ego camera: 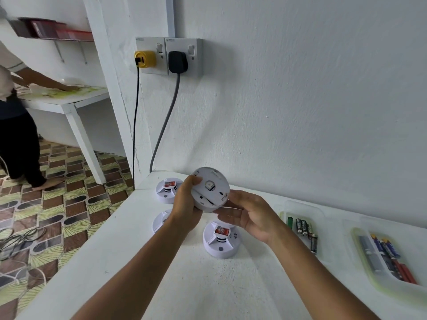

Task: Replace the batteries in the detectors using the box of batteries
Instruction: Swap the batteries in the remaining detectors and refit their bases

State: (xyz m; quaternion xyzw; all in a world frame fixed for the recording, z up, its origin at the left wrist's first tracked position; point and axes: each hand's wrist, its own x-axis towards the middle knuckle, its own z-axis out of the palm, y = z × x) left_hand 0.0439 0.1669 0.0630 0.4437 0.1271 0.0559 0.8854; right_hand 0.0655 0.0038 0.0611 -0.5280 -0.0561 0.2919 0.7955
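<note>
My left hand (pixel 186 204) grips a round white detector (pixel 211 189) above the white table (pixel 129 250), its back side turned toward me. My right hand (pixel 248 214) touches the detector's lower right edge with fingers mostly straight. Three more white detectors stand on the table: one at the back (pixel 166 190), one half hidden behind my left wrist (pixel 160 221), one in front (pixel 221 239) with a red label. A clear tray (pixel 300 206) to the right holds several dark batteries (pixel 305 229). A second clear tray (pixel 360 250) further right holds blue, grey and red batteries (pixel 388 257).
A double wall socket (pixel 169 55) carries a yellow plug and a black plug, with cables hanging down behind the table's back left corner. Another person (pixel 16 125) stands at a second white table (pixel 67 98) on the left. Loose cables lie on the patterned floor (pixel 13 241).
</note>
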